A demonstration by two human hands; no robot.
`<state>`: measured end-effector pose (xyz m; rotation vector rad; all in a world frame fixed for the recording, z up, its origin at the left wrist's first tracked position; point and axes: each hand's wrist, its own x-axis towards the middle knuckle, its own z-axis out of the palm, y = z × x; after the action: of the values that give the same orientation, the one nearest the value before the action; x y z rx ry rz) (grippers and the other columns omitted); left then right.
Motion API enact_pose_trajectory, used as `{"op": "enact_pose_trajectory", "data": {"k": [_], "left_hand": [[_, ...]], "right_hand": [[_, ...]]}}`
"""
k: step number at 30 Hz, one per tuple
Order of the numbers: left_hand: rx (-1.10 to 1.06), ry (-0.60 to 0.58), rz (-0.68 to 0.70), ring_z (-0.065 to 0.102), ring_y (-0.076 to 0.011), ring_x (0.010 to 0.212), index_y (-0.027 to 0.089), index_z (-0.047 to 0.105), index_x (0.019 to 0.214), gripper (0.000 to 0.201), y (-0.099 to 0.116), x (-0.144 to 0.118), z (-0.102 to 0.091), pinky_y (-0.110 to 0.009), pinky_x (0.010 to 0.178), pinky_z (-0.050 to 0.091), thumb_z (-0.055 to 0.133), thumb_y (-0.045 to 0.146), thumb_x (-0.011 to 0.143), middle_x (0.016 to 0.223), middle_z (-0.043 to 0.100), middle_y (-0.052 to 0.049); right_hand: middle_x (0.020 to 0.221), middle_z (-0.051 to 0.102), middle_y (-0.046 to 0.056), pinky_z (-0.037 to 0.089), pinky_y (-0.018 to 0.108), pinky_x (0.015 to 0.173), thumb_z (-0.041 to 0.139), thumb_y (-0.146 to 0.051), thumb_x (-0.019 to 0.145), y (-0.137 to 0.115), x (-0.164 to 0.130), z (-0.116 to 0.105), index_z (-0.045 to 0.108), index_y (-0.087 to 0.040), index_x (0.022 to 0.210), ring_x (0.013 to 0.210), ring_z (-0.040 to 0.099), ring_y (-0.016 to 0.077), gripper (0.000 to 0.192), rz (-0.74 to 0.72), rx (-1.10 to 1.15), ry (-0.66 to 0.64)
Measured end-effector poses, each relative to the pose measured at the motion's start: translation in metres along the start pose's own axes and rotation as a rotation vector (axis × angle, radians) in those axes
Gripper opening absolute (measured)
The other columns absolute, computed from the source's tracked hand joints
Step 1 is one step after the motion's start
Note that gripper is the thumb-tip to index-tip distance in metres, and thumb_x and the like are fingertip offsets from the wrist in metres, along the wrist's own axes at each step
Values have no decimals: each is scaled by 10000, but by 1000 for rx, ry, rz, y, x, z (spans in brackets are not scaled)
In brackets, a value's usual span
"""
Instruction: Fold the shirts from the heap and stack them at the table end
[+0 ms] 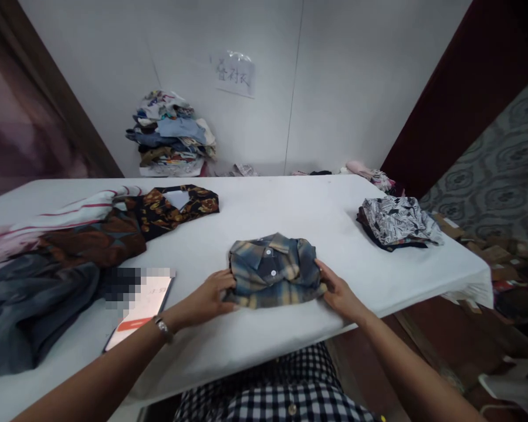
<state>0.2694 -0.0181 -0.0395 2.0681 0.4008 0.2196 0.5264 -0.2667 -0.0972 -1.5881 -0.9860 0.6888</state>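
Observation:
A folded plaid shirt in blue and tan lies near the front edge of the white table, collar and two pale buttons facing up. My left hand grips its left side, thumb along the near corner and fingers partly hidden by the fabric. At the opposite side my right hand pinches the lower right edge between thumb and fingers. Both hands rest close to the tabletop, and the shirt lies between them.
Loose shirts, including a dark floral shirt, spread over the left side. A lit phone lies by my left forearm. Folded clothes sit at right. A tall clothes stack stands against the back wall, left of a paper sign.

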Motion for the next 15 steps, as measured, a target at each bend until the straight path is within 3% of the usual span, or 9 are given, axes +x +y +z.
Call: {"op": "enact_pose_trajectory", "data": {"k": [3,8,11,15], "left_hand": [[-113,27,-130,637,-269,1000,240,713,863,302,-9,1,-1,-357,904,485,666,488,699,1019,723,-66],[-168,295,-359,658,-290,968,185,687,918,451,-16,33,6,-375,863,503,617,577,707,969,739,-79],[-271,387,-313,675,-283,920,176,664,965,471,-10,45,18,-379,810,535,654,547,676,943,743,-77],[-409,462,-162,683,-256,907,190,615,1099,521,2,37,24,-359,786,552,643,541,715,963,742,-55]], "right_hand": [[987,629,29,483,327,807,661,-231,680,-8,0,-6,338,-260,1472,879,593,186,855,88,133,26],[988,655,47,481,304,684,712,-367,691,-29,41,-5,313,-232,1483,794,608,182,897,280,164,171],[772,649,-5,473,304,660,738,-366,662,-39,60,6,371,-204,1450,703,591,174,885,273,187,184],[699,613,-43,458,280,668,746,-347,634,-43,57,11,504,-206,1334,685,579,151,753,90,274,241]]}}
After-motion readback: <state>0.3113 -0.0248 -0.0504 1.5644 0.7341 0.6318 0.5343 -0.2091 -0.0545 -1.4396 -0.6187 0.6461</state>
